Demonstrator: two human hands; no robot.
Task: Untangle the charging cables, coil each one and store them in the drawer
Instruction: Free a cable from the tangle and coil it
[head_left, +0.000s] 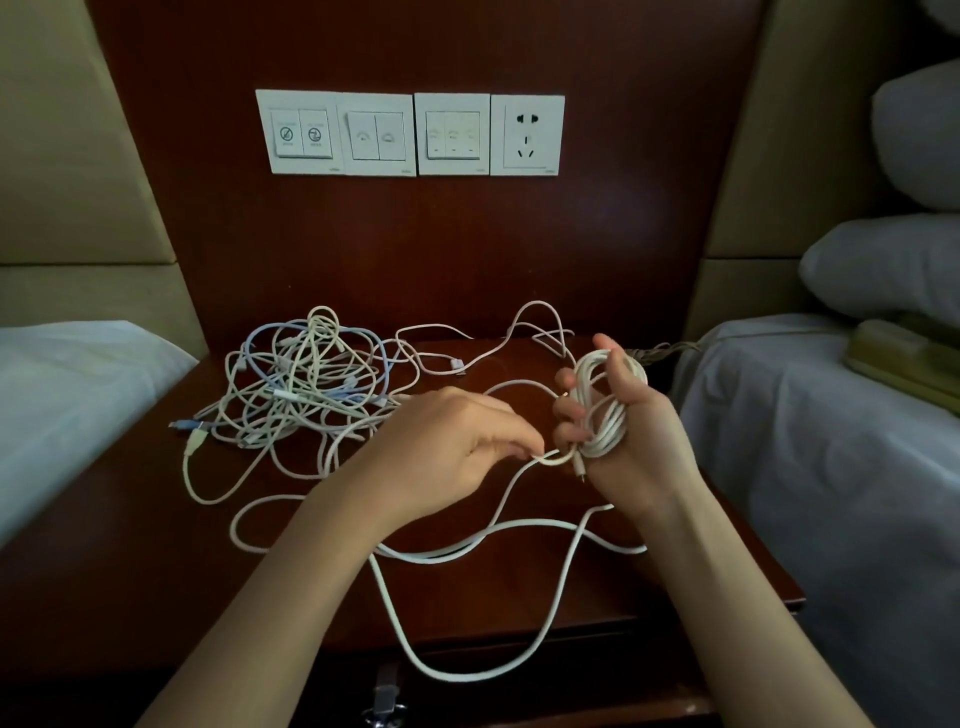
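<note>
Grips half-wound coil of white plastic charging cable (605, 410) in curled right hand (636, 436), pinches its free run just left of coil with left hand (457, 441), slack (467, 675) running nearward over dark wooden nightstand (130, 545).

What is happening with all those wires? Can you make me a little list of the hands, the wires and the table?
right hand: holds a white coil wound around its fingers
left hand: pinches the loose cable beside the coil
loose cable: trails over the nightstand's front edge
tangle: white and blue cables heaped at the back left
drawer handle: below the front edge
</note>
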